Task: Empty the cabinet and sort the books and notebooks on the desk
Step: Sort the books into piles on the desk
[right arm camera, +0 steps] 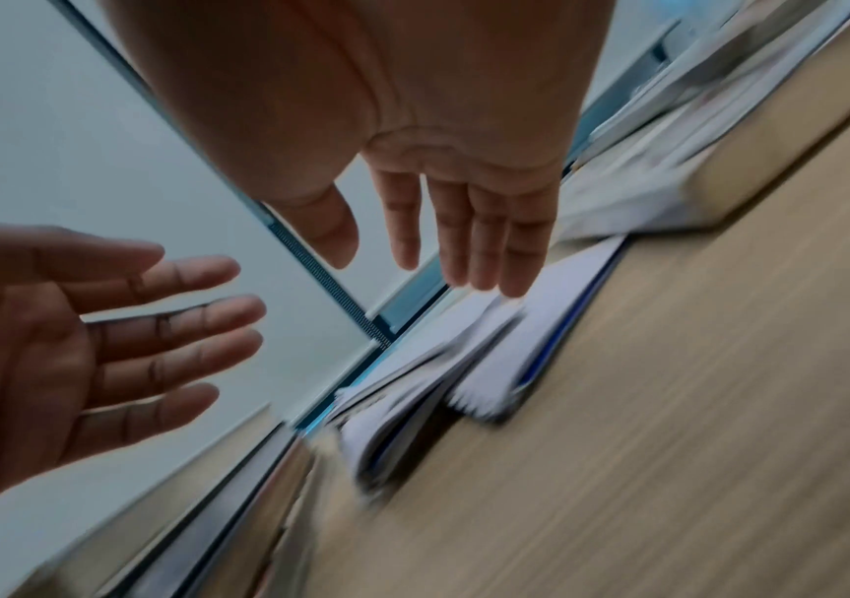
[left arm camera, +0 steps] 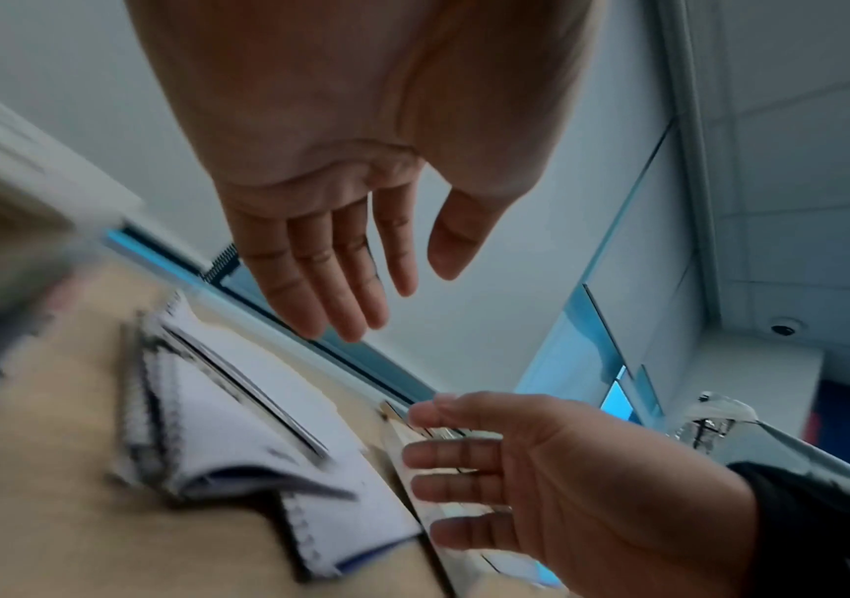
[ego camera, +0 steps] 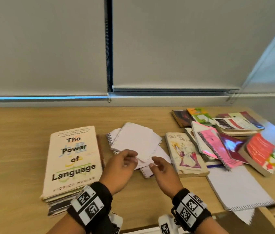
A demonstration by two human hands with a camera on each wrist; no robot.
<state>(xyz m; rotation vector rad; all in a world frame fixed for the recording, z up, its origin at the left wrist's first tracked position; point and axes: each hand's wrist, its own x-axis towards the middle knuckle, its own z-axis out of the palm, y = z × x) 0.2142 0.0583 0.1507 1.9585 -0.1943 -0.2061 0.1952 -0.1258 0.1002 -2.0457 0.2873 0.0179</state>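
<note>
A loose pile of small white spiral notebooks [ego camera: 136,142] lies at the middle of the wooden desk [ego camera: 15,132]. My left hand [ego camera: 125,162] and right hand [ego camera: 157,166] hover just in front of the pile, palms facing each other, fingers relaxed, holding nothing. In the left wrist view my left hand [left arm camera: 361,275] is spread above the notebooks [left arm camera: 238,425], with the right hand [left arm camera: 489,465] opposite it. In the right wrist view my right hand [right arm camera: 438,242] hangs over the same notebooks [right arm camera: 438,376].
A stack of books topped by "The Power of Language" [ego camera: 72,159] stands left of the pile. To the right lie a pale illustrated book [ego camera: 184,154], a jumbled heap of books and pink notebooks [ego camera: 226,137] and a large white spiral pad [ego camera: 237,190] at the desk's front edge.
</note>
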